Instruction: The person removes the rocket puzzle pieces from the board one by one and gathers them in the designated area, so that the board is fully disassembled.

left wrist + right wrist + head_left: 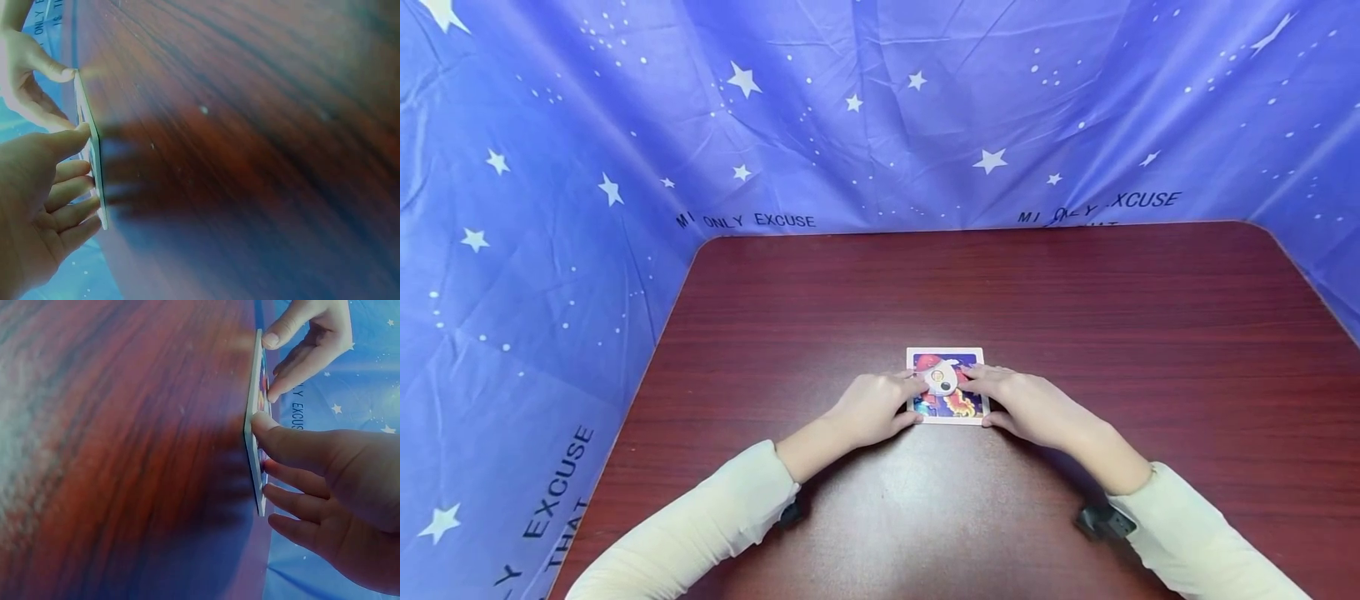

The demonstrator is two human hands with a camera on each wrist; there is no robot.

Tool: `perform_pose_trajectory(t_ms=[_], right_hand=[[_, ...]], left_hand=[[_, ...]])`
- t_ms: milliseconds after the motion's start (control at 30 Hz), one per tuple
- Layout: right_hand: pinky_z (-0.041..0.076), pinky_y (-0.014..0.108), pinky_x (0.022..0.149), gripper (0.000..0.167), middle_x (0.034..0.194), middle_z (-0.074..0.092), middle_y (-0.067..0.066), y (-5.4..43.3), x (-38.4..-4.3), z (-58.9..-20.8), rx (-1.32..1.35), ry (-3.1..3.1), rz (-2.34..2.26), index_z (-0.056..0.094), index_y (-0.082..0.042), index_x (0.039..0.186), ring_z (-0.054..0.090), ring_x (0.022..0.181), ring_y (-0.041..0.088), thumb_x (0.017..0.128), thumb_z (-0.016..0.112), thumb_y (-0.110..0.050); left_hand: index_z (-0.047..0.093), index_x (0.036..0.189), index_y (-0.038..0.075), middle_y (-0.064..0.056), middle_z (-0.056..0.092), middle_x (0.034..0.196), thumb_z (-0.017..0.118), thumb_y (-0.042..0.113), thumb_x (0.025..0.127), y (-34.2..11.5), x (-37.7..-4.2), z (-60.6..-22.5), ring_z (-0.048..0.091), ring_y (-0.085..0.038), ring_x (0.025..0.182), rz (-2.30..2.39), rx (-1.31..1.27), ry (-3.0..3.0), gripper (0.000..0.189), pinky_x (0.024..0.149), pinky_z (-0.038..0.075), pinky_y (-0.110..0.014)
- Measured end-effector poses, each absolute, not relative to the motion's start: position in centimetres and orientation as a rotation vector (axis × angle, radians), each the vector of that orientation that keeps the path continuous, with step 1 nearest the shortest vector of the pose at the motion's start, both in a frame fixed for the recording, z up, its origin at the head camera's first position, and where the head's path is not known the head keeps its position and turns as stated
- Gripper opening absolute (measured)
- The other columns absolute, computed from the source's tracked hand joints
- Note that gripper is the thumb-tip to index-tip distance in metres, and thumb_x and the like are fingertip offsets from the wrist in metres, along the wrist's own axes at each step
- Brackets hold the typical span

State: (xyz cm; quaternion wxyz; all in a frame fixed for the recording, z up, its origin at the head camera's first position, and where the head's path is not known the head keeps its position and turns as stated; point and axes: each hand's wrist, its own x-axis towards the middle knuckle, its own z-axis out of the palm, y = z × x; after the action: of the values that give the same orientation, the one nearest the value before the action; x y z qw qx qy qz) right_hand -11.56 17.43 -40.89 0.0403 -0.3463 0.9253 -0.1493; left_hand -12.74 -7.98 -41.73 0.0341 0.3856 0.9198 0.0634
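Observed on the dark red, wood-grained worktop (805,292), about midway between left and right: a thin square board (946,388) with a pale border and a printed picture in red, white, yellow and dark blue. Lying flat, picture upward, between both hands.

Recorded on the left: bare left hand (874,407), palm down, with forearm slanting in from near left toward far right. Fingers loosely extended with small gaps between, tips at the left part of the board, thumb at the near left corner. In contact, not wrapped round.

Recorded on the right: bare right hand (1036,408), palm down, in a nearly mirrored pose, with forearm slanting in from near right toward far left. Fingers likewise extended, slightly bent, tips at the right part of the board, thumb at the near right corner. In contact, not wrapped round. Cannot tell the firmness of touch.

Also noted: loose cream sleeves (700,521) ending above both wrists; behind the far edge, a blue-violet fabric curtain (865,133) with white stars and black lettering.
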Motion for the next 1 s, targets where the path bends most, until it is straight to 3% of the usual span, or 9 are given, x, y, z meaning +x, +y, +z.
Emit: perform_pose_trajectory(t_ms=[167, 567, 1000], right_hand=[[0.048, 0.048, 0.099, 0.045, 0.128, 0.063, 0.017, 17.7, -11.6, -40.7, -1.089, 2.861, -0.504, 0.064, -0.003, 0.122, 0.059, 0.121, 0.033, 0.082, 0.074, -0.019], [0.046, 0.048, 0.103, 0.047, 0.13, 0.062, 0.015, 18.1, -11.5, -41.7, -1.199, 2.904, -0.531, 0.062, -0.004, 0.125, 0.058, 0.123, 0.033, 0.085, 0.072, -0.026], [0.041, 0.05, 0.108, 0.057, 0.144, 0.052, 0.011, 17.7, -10.7, -42.2, -1.291, 2.832, -0.431, 0.056, -0.007, 0.133, 0.049, 0.134, 0.03, 0.085, 0.071, -0.034]], left_hand=[[0.059, 0.129, 0.01, -0.005, 0.062, 0.133, 0.062, 0.035, 0.091, -8.4, -12.5, -41.8, 0.052, -0.022, 0.132, 0.245, 1.281, 2.813, 0.046, 0.113, 0.038, -0.037], [0.058, 0.13, 0.009, -0.007, 0.06, 0.136, 0.062, 0.034, 0.091, -9.1, -13.2, -41.9, 0.053, -0.022, 0.13, 0.422, 1.209, 2.81, 0.047, 0.113, 0.037, -0.043], [0.058, 0.131, 0.009, -0.01, 0.062, 0.133, 0.062, 0.026, 0.09, -9.0, -15.0, -41.8, 0.055, -0.024, 0.128, 0.613, 1.037, 2.731, 0.045, 0.111, 0.041, -0.038]])
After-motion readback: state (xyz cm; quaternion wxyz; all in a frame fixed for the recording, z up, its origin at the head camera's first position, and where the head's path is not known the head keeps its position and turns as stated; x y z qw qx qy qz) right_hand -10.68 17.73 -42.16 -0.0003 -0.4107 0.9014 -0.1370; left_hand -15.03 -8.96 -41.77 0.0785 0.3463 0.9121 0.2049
